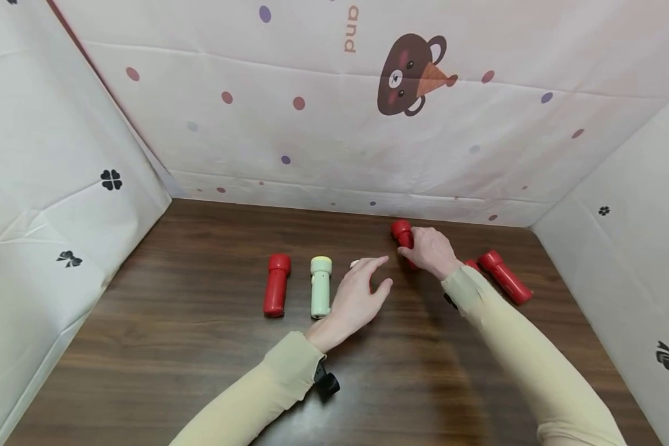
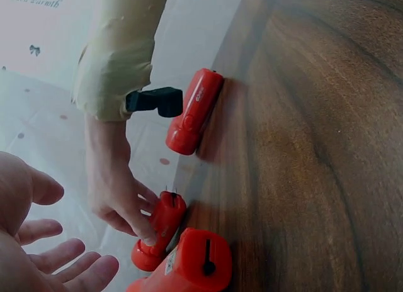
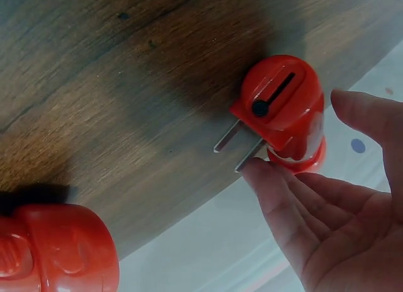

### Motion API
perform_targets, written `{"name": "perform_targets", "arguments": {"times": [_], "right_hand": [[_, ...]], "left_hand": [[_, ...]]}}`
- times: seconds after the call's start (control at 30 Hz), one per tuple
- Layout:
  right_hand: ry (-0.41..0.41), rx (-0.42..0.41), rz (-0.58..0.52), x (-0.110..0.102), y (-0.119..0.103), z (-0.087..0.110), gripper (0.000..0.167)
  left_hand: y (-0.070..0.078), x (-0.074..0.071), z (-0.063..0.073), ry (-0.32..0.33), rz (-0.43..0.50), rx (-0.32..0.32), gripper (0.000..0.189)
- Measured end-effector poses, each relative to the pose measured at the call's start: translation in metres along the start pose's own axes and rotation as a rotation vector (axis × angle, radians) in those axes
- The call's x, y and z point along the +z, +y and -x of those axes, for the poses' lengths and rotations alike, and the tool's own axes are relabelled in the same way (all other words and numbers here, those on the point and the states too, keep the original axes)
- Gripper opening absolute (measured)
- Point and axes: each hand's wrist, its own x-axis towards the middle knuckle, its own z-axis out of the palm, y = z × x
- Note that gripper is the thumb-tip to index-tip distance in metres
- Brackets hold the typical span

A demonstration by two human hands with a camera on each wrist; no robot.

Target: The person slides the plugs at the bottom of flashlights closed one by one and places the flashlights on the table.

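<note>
We log a red flashlight (image 1: 402,231), metal prongs out, at the wooden table's (image 1: 201,347) far side. The right hand (image 1: 432,249) is at it, fingers spread about the casing, thumb just beside it. At 7 o'clock from it, we see the left hand (image 1: 355,300), fingers spread. At 8 o'clock: a pale green flashlight (image 1: 320,288); at 4, another red one (image 1: 504,277). Casing marks in the left wrist view: too small for us to read. Wall sheet (image 1: 334,139), toward 11–12: we read "and", sideways.
</note>
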Motion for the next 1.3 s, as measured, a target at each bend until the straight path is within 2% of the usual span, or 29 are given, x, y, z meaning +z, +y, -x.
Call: {"name": "perform_targets", "arguments": {"times": [0.23,0.43,0.93,1.07,1.3], "right_hand": [[-0.009,0.014,-0.006,0.002,0.0,-0.005,0.034],[-0.002,0.032,-0.024,0.004,0.001,-0.005,0.032],[-0.036,0.07,-0.063,0.005,0.002,-0.002,0.029],[-0.038,0.089,-0.081,0.004,0.003,0.002,0.031],[-0.003,0.09,-0.159,0.001,0.002,0.015,0.045]], "left_hand": [[0.003,0.004,0.0,-0.018,-0.044,-0.001,0.046],[0.006,0.005,-0.001,-0.042,-0.04,-0.014,0.047],[0.004,0.007,0.002,-0.054,-0.04,-0.027,0.044],[0.004,0.008,0.003,-0.061,-0.032,-0.038,0.045],[0.003,0.01,0.004,-0.062,-0.026,-0.042,0.046]]}}
